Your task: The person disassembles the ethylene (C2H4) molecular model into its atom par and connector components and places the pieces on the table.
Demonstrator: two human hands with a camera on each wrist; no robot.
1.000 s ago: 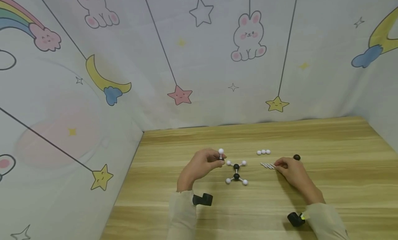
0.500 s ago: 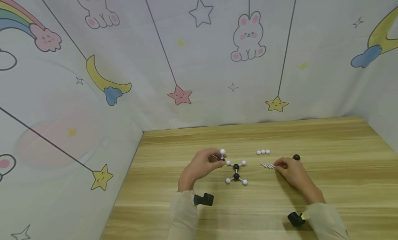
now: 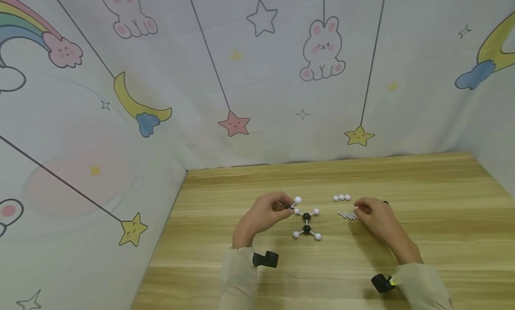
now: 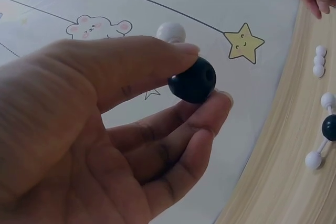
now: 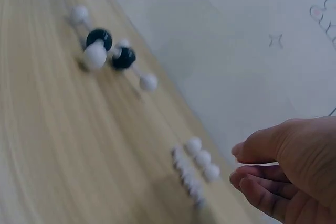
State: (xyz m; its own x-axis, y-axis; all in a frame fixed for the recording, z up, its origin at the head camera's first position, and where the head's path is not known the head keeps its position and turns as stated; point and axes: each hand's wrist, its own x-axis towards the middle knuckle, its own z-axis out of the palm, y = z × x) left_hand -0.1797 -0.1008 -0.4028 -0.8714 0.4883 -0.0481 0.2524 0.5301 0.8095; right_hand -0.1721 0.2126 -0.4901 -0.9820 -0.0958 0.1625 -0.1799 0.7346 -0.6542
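My left hand point(image 3: 265, 211) pinches a black model atom ball point(image 4: 193, 80) between thumb and fingers. Joined to it by a short stick is a white ball point(image 3: 298, 199). Just right of that hand, an assembled ball-and-stick molecule model point(image 3: 306, 229) lies on the table, two black balls linked in the middle with white balls at its ends. My right hand point(image 3: 376, 216) hovers beside a row of short white sticks point(image 3: 347, 215). In the right wrist view, the thumb and fingers of this right hand point(image 5: 294, 171) are bent and apart, with nothing visible between them.
Three loose white balls point(image 3: 342, 197) stand in a row behind the sticks. Another black ball point(image 3: 386, 203) is mostly hidden behind my right hand. The wooden table point(image 3: 225, 180) meets a printed cloth backdrop point(image 3: 273, 140) at the back and left.
My left hand has shifted slightly right and turned the black ball, so its white ball now tilts rightward. My right hand has lifted from the sticks, its fingertips moving up a little.
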